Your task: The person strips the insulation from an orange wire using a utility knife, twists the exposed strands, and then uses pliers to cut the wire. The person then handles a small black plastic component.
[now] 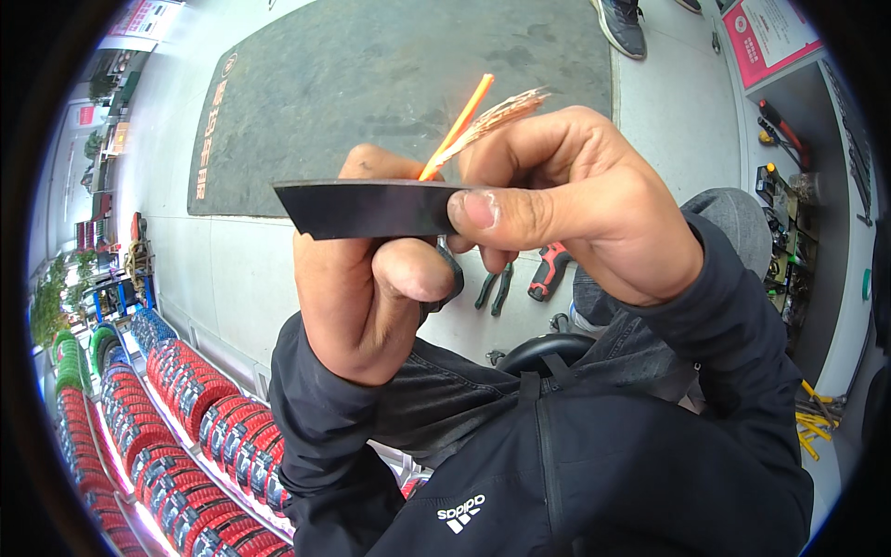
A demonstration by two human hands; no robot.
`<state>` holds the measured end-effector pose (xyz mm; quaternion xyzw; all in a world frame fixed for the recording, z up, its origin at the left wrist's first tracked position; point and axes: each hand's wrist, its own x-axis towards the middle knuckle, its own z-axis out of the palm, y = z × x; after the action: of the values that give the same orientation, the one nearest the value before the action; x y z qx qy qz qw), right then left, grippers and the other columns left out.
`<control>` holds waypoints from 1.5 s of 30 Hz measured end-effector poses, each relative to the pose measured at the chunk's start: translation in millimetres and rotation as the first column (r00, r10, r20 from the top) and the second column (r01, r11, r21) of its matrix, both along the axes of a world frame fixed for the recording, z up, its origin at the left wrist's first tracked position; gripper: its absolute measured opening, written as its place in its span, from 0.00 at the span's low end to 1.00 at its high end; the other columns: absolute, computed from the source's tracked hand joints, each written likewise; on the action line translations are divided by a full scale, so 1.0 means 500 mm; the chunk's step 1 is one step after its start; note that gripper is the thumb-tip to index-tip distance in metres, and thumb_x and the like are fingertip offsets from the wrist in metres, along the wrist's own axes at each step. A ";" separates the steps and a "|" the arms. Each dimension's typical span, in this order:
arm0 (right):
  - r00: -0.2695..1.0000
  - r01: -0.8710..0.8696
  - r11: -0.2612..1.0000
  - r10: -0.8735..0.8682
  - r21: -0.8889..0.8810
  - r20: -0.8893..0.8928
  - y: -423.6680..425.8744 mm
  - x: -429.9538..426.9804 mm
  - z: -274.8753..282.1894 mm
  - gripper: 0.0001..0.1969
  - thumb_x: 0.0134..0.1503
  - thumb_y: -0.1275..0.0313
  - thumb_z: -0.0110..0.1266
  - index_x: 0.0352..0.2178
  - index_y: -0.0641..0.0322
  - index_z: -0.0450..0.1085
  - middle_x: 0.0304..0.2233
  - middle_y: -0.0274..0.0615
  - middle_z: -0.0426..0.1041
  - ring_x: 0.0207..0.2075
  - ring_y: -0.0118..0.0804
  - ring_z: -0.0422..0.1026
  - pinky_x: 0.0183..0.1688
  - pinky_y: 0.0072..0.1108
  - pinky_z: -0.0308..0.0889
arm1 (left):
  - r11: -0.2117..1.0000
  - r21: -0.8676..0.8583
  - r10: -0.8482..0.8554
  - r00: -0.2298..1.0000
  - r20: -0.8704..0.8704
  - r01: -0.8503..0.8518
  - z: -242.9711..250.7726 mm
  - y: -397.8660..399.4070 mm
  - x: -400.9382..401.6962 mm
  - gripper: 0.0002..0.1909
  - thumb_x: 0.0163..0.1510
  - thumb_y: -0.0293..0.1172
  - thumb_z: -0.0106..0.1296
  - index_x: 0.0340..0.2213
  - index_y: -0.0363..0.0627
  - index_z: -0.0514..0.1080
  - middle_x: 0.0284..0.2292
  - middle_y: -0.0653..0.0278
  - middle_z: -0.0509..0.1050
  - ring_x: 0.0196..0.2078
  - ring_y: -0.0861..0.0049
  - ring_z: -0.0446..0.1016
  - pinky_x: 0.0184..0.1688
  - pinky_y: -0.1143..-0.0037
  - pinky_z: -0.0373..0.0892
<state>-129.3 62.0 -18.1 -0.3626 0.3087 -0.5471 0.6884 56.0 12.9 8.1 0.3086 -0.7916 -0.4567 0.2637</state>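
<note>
A flat dark cutter blade is pinched at its right end between the thumb and fingers of my right hand. Its slanted tip points left, across the front of my left hand. Behind the blade, an orange insulated wire and a bundle of bare copper strands stick up side by side, the strands frayed at the end. My left fingers are curled around the cable below them. A black piece, perhaps the cable's sheath, shows beside my left thumb. The blade hides where wire and fingers meet.
On the floor beneath my hands lie pliers and a red-and-black power tool. A dark mat lies ahead, with another person's shoe beyond its right edge. Red-wrapped tyres fill racks at left; a tool cabinet stands right.
</note>
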 end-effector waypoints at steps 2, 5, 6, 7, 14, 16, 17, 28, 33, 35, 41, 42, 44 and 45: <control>1.000 -0.002 1.000 0.002 0.000 -0.022 -0.001 0.000 0.003 0.12 0.54 0.68 0.61 0.27 0.68 0.73 0.25 0.37 0.73 0.25 0.24 0.71 0.30 0.15 0.64 | 0.999 -0.036 0.011 1.000 -0.011 -0.011 -0.005 -0.001 0.000 0.39 0.55 0.64 0.40 0.40 0.29 0.66 0.38 0.63 0.66 0.31 0.84 0.70 0.30 0.85 0.67; 1.000 0.001 1.000 -0.001 -0.004 -0.026 0.000 0.000 0.005 0.12 0.54 0.67 0.60 0.27 0.68 0.73 0.25 0.38 0.73 0.25 0.24 0.71 0.30 0.14 0.65 | 0.998 -0.065 0.022 1.000 0.001 -0.022 -0.004 -0.002 0.000 0.39 0.56 0.64 0.39 0.40 0.30 0.66 0.38 0.64 0.66 0.30 0.85 0.69 0.29 0.85 0.67; 1.000 0.000 1.000 0.000 -0.005 -0.021 0.000 0.000 0.004 0.12 0.54 0.67 0.60 0.27 0.68 0.73 0.25 0.38 0.73 0.25 0.24 0.71 0.30 0.14 0.65 | 0.997 -0.069 0.027 1.000 0.004 -0.027 -0.005 -0.001 0.001 0.38 0.56 0.64 0.38 0.40 0.30 0.66 0.38 0.64 0.66 0.30 0.85 0.69 0.29 0.85 0.66; 1.000 0.002 1.000 -0.002 -0.003 -0.010 -0.001 0.001 0.003 0.12 0.54 0.67 0.60 0.27 0.68 0.73 0.25 0.38 0.73 0.25 0.24 0.71 0.30 0.14 0.65 | 0.997 -0.069 0.030 1.000 0.002 -0.030 -0.005 -0.001 0.003 0.38 0.56 0.63 0.38 0.40 0.30 0.66 0.37 0.64 0.66 0.30 0.85 0.69 0.29 0.85 0.66; 0.999 0.025 0.999 -0.027 0.045 0.035 0.000 0.008 -0.001 0.11 0.55 0.68 0.59 0.27 0.68 0.73 0.26 0.40 0.73 0.25 0.24 0.71 0.29 0.14 0.66 | 0.990 -0.139 0.006 1.000 0.004 -0.005 -0.009 -0.005 -0.002 0.37 0.58 0.62 0.35 0.39 0.31 0.65 0.32 0.67 0.65 0.27 0.87 0.66 0.27 0.86 0.63; 0.999 0.035 0.998 -0.037 0.059 0.038 0.000 0.010 -0.001 0.11 0.55 0.68 0.58 0.27 0.68 0.73 0.26 0.39 0.73 0.24 0.24 0.70 0.29 0.14 0.65 | 0.979 -0.202 -0.011 1.000 0.015 0.013 -0.009 -0.008 -0.002 0.34 0.59 0.61 0.35 0.38 0.32 0.65 0.30 0.67 0.65 0.26 0.88 0.65 0.26 0.86 0.61; 0.998 0.045 0.997 -0.047 0.064 0.032 0.000 0.011 -0.003 0.11 0.55 0.68 0.58 0.27 0.68 0.73 0.26 0.39 0.73 0.24 0.24 0.70 0.29 0.14 0.65 | 0.974 -0.227 -0.012 1.000 0.009 0.014 -0.010 -0.009 -0.003 0.33 0.60 0.59 0.35 0.37 0.33 0.66 0.30 0.67 0.65 0.25 0.88 0.64 0.25 0.86 0.59; 0.989 0.100 0.984 -0.114 0.145 0.093 0.013 0.035 0.000 0.11 0.56 0.67 0.58 0.28 0.66 0.74 0.25 0.35 0.74 0.23 0.22 0.68 0.29 0.14 0.64 | 0.933 -0.359 -0.078 0.979 -0.186 0.007 -0.023 -0.022 -0.013 0.16 0.62 0.35 0.45 0.29 0.34 0.71 0.21 0.61 0.71 0.19 0.79 0.68 0.21 0.80 0.61; 0.984 0.119 0.983 -0.135 0.138 0.117 0.017 0.037 -0.007 0.11 0.56 0.66 0.57 0.29 0.66 0.74 0.25 0.35 0.74 0.23 0.21 0.68 0.28 0.14 0.62 | 0.946 -0.323 -0.053 0.989 -0.138 0.005 -0.015 -0.018 -0.014 0.16 0.63 0.35 0.45 0.27 0.34 0.72 0.20 0.61 0.71 0.18 0.80 0.67 0.21 0.80 0.60; 0.980 0.129 0.983 -0.146 0.133 0.132 0.018 0.042 -0.005 0.11 0.57 0.66 0.57 0.29 0.66 0.74 0.25 0.35 0.74 0.23 0.21 0.67 0.28 0.14 0.62 | 0.945 -0.326 -0.034 0.992 -0.122 -0.008 -0.012 -0.016 -0.010 0.17 0.63 0.35 0.45 0.26 0.34 0.72 0.20 0.61 0.71 0.18 0.81 0.67 0.21 0.80 0.61; 0.970 0.167 0.977 -0.187 0.130 0.157 0.020 0.043 -0.006 0.12 0.57 0.65 0.57 0.29 0.66 0.74 0.25 0.35 0.73 0.24 0.22 0.67 0.29 0.15 0.62 | 0.946 -0.313 0.070 0.996 -0.050 -0.083 -0.019 0.000 -0.015 0.23 0.64 0.47 0.39 0.24 0.39 0.65 0.20 0.69 0.66 0.18 0.90 0.59 0.20 0.85 0.52; 0.969 0.171 0.976 -0.191 0.131 0.157 0.021 0.044 -0.007 0.12 0.57 0.65 0.57 0.29 0.66 0.74 0.25 0.35 0.73 0.24 0.22 0.68 0.29 0.15 0.62 | 0.950 -0.300 0.077 0.995 -0.063 -0.092 -0.020 0.000 -0.017 0.23 0.64 0.47 0.39 0.25 0.39 0.65 0.20 0.69 0.66 0.18 0.90 0.59 0.20 0.85 0.52; 0.970 0.174 0.976 -0.193 0.133 0.149 0.019 0.044 -0.008 0.12 0.57 0.65 0.57 0.30 0.66 0.74 0.25 0.35 0.73 0.25 0.23 0.68 0.30 0.15 0.63 | 0.956 -0.273 0.090 0.992 -0.089 -0.111 -0.023 0.001 -0.022 0.23 0.64 0.48 0.39 0.25 0.39 0.64 0.19 0.69 0.66 0.18 0.90 0.59 0.20 0.85 0.53; 0.970 0.177 0.975 -0.195 0.134 0.144 0.019 0.043 -0.008 0.12 0.57 0.65 0.56 0.30 0.66 0.74 0.24 0.35 0.73 0.25 0.23 0.69 0.30 0.16 0.63 | 0.958 -0.270 0.080 0.993 -0.088 -0.102 -0.024 -0.001 -0.022 0.23 0.64 0.48 0.39 0.25 0.39 0.64 0.19 0.69 0.66 0.18 0.90 0.59 0.19 0.85 0.53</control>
<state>-107.7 71.4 -22.2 -0.2460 0.3188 -0.6165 0.6766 44.9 12.3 -3.7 0.2876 -0.8215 -0.3417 0.3545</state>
